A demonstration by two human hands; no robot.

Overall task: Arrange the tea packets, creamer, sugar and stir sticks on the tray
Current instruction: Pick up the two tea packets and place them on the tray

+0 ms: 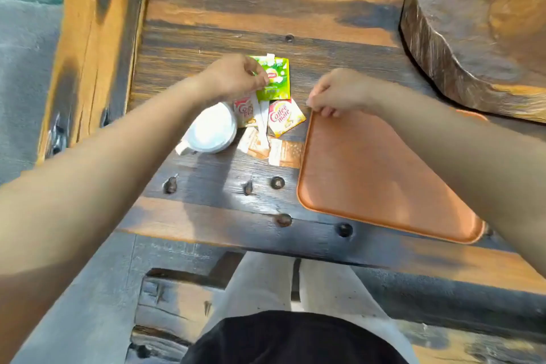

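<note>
An orange tray (369, 174) lies on the wooden table at the right with nothing on it. My right hand (339, 91) pinches the tray's far left corner. My left hand (233, 77) is closed on the green tea packet (273, 77) and on the tops of the white stir sticks (261, 121), which hang down over the pile. Two Coffee-mate creamer sachets (285, 117) lie below the tea packet, one partly under the sticks. Two brown sugar sachets (280, 152) lie beside the tray's left edge.
A white cup (211, 128) lies next to the sachets on the left. A large carved wood block (478, 26) stands at the back right, close behind the tray. The table's near edge runs just above my lap.
</note>
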